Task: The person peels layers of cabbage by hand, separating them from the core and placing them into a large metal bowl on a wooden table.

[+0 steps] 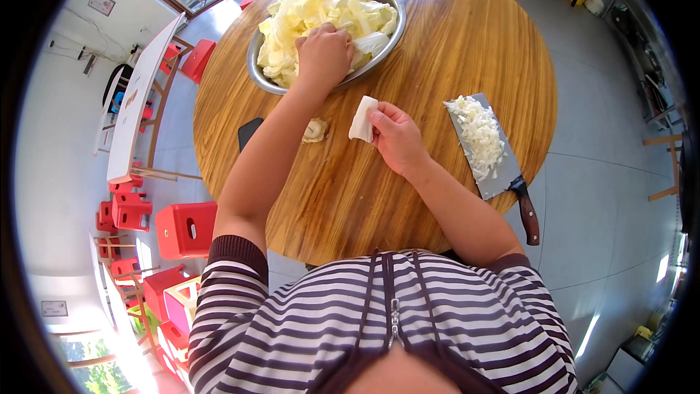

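My left hand (pixel 325 54) reaches into a large oval metal basin (pixel 401 22) heaped with pale yellow and white cabbage leaves (pixel 322 5); its fingertips are partly hidden, so its grasp is unclear. In front of the basin, my right hand (pixel 398 134) pinches a white piece of cabbage stem (pixel 363 119) between thumb and fingers. Chopped white cabbage (pixel 478 134) lies on the broad blade of a cleaver (pixel 506 161), at the right of the table. The cleaver's wooden handle sticks out past the table's edge. Beside my left forearm lies a small round cream-coloured thing (pixel 314 131), perhaps a cabbage core.
The round wooden table (pixel 350 191) spans the middle. A dark flat object (pixel 250 132) lies left of my left forearm. Red plastic stools (pixel 186 230) and a long white-topped table (pixel 145 93) stand on the left. Metal shelving (pixel 637 49) runs along the far right.
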Available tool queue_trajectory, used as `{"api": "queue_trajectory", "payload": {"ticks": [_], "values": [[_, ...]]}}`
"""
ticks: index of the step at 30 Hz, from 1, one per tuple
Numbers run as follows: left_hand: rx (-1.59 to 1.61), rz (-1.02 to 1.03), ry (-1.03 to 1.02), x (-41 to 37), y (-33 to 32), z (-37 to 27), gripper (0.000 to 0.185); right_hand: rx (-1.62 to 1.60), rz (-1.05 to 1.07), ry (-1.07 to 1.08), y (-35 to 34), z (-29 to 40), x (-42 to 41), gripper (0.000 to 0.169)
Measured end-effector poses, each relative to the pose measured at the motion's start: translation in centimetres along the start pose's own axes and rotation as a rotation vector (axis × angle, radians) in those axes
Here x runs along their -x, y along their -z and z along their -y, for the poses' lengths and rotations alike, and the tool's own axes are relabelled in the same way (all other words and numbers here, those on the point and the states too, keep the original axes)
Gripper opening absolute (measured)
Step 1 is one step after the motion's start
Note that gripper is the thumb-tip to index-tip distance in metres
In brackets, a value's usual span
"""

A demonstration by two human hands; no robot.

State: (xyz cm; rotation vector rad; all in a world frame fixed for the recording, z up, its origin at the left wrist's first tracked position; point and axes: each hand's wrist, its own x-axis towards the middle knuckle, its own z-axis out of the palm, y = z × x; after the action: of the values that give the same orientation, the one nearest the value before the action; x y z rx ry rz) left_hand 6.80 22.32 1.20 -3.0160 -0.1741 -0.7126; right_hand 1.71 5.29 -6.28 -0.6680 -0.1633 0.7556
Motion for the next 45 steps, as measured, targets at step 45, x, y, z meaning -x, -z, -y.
{"api": "queue_trajectory", "payload": {"ticks": [45], "values": [[0.954,-0.276,0.332,15.6,2.0,-3.0,0.004,0.008,0.274,-0.278,0.4,-0.9,0.2,0.046]]}}
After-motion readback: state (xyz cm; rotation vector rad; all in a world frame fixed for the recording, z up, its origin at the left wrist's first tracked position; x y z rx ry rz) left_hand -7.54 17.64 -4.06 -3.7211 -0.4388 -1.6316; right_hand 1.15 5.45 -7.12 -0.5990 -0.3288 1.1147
